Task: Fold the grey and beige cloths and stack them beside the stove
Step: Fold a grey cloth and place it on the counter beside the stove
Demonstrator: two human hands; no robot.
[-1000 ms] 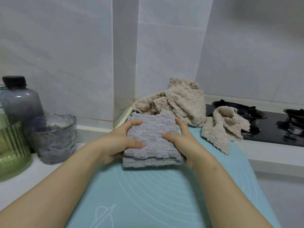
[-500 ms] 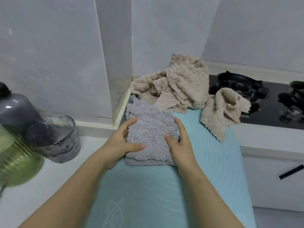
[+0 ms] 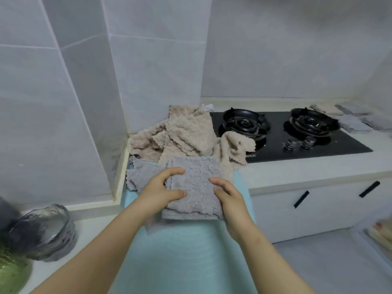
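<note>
Over the mat [image 3: 191,255], two hands [image 3: 158,190] [image 3: 230,200] grip one grey cloth [image 3: 198,185], seemingly folded.

One head-worn wide-angle view looks forward and down from close above the white table's [image 3: 297,172] near edge. It faces the grey tiled corner wall [image 3: 148,71], with the black glass stove [image 3: 339,145] at the right.

Pale tiled walls [image 3: 275,49] — white cabinets [image 3: 331,211]

The folded grey cloth [image 3: 195,187] is gripped by left hand [image 3: 157,194] and right hand [image 3: 231,200] over the mat [image 3: 186,251]; beige cloths [image 3: 182,134] are heaped beside the stove [image 3: 297,145].
</note>
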